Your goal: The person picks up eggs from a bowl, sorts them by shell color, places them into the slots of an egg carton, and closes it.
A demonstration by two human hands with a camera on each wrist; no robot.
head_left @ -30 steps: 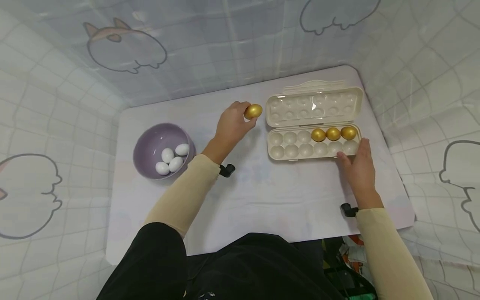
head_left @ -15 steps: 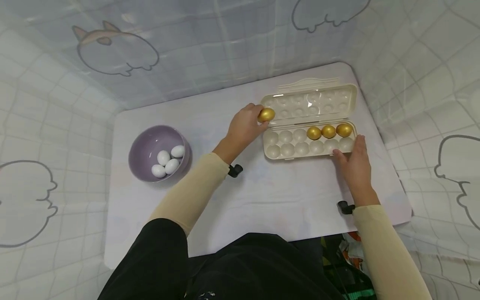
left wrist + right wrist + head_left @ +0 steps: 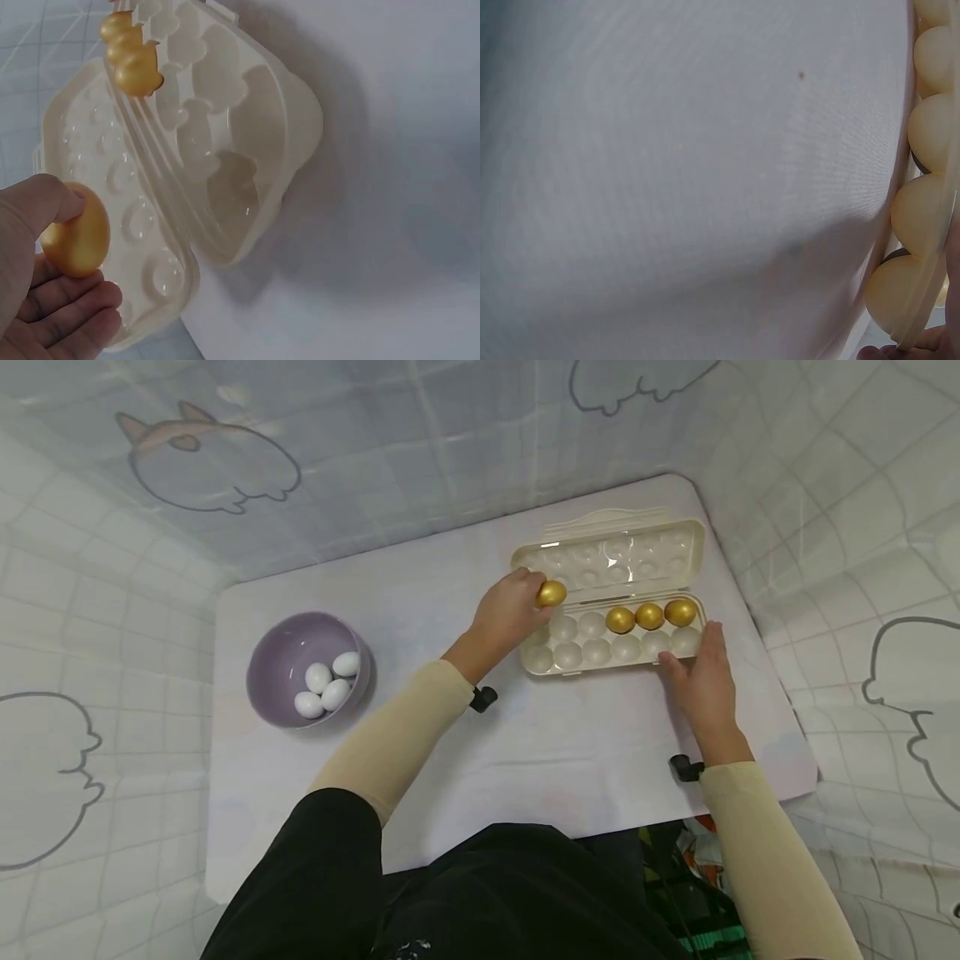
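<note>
White tabletop [image 3: 525, 760]: I see L hand [image 3: 504, 614] pinching gold egg [image 3: 551, 593] just above carton [image 3: 693, 539] cups by its fingertips, R hand [image 3: 701, 681] w/ spread fingers pressing carton's near edge, prob. to steady it.

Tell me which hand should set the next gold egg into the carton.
Left. The left hand already pinches a gold egg right over the carton, near its empty cups. The right hand holds no egg; it rests against the carton's near right edge, probably steadying it.
</note>
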